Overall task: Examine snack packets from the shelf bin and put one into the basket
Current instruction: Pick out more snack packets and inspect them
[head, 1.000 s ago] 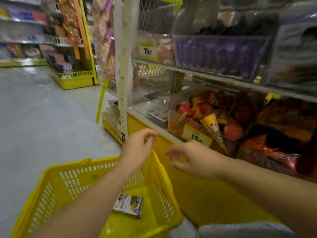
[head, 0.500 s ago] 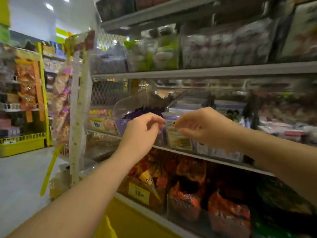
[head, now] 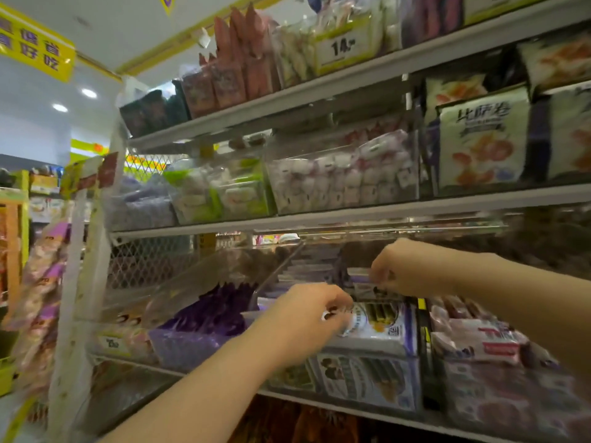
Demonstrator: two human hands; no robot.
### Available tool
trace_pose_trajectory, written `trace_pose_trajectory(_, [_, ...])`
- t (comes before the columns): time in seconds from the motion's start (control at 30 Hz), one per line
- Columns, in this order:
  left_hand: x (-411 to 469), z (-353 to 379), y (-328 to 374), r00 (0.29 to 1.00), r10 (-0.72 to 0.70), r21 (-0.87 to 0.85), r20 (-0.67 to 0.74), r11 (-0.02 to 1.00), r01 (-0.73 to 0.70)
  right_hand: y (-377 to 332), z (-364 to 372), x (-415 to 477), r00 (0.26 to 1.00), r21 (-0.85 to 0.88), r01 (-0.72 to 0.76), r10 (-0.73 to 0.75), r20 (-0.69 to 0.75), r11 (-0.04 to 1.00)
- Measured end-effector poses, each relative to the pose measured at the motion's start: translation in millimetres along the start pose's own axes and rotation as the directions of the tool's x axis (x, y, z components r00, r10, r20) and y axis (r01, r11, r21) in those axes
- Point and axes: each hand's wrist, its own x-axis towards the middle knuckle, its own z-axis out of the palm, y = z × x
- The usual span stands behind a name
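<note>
The shelf bin (head: 367,346) is a clear plastic box on the middle shelf, holding flat white-and-purple snack packets. My left hand (head: 300,318) reaches in from the lower left and its curled fingers pinch the left end of the top snack packet (head: 383,324). My right hand (head: 403,270) comes in from the right, slightly higher and further back. Its fingertips pinch the purple upper edge of another packet (head: 358,276) standing in the bin. The basket is out of view.
A bin of dark purple packets (head: 204,318) stands left of the hands, and pink-and-white packets (head: 479,340) lie to the right. The shelf above (head: 319,219) hangs close over the bin. A white post (head: 80,282) and wire mesh (head: 150,263) close the rack's left end.
The view has lifted from the yellow basket on the floor to the middle shelf. Both hands rose and went into the packet bin, and the basket has dropped out of sight.
</note>
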Motion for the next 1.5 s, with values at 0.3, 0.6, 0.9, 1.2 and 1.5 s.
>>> trace_pose_trajectory(0.3, [25,13,-12,0.979,0.055,0.006,0.195,0.998,-0.058,-9,6,10,0.889,0.123,0.03,-0.083,0.451,0.992])
trace_pose_trajectory(0.6, [12,8,-16,0.978,0.209,0.207,0.021,0.956,-0.209,-16,-6,11,0.87,0.174,-0.026,-0.064,0.49,0.984])
trace_pose_trajectory(0.9, [11,2,-30,0.914,0.246,0.308,-0.321,0.94,-0.145,10,-4,13,0.984,0.258,-0.124,0.153,-0.093,0.958])
trace_pose_trajectory(1.2, [41,3,-28,0.917,0.0,0.19,-0.399,0.978,0.082,1,19,20,0.953,0.365,-0.069,0.169,-0.251,0.928])
trace_pose_trajectory(1.5, [80,21,-19,0.999,0.047,0.513,-0.013,0.858,-0.034,6,24,27,0.972,0.117,-0.072,0.096,-0.214,0.991])
